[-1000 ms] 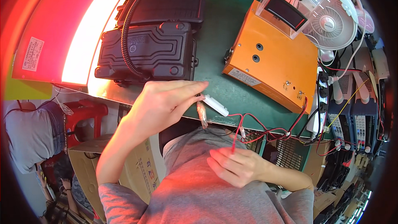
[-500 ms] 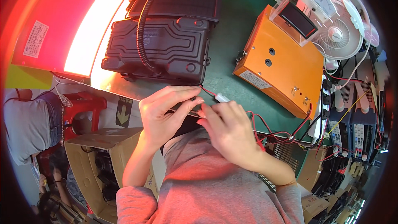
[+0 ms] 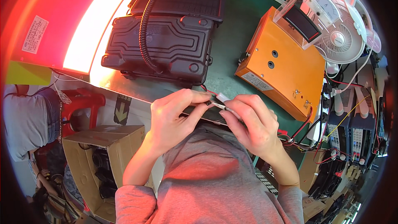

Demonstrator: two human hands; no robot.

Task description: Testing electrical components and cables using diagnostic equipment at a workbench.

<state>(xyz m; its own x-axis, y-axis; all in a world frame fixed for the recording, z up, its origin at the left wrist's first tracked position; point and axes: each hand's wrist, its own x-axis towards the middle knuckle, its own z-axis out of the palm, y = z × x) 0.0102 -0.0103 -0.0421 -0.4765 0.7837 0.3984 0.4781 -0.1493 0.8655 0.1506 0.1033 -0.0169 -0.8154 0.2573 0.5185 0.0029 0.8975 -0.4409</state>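
Close to the table's front edge, my left hand (image 3: 176, 114) pinches a small black piece (image 3: 208, 103) between thumb and fingertips; its kind is too small to tell. My right hand (image 3: 255, 122) is closed on a slim, silver-white, tweezer-like tool (image 3: 219, 106). Its tip meets or nearly meets the black piece. Just beyond the fingers lies a white connector (image 3: 222, 97) with a red wire running toward a black hard case (image 3: 159, 47). That case stands behind my left hand, a ribbed black hose arching over its lid.
An orange metal box (image 3: 284, 68) stands at the right, with a clear-cased meter (image 3: 321, 8) and a white fan (image 3: 338, 39) behind it. A glowing red-white panel (image 3: 93, 25) flanks the left. Below it are a red stool (image 3: 89, 103), an open carton (image 3: 105, 137) and another person (image 3: 31, 120).
My right hand has shifted right and opened a gap from the left hand, so the slim tool now shows. My left hand has moved slightly right.
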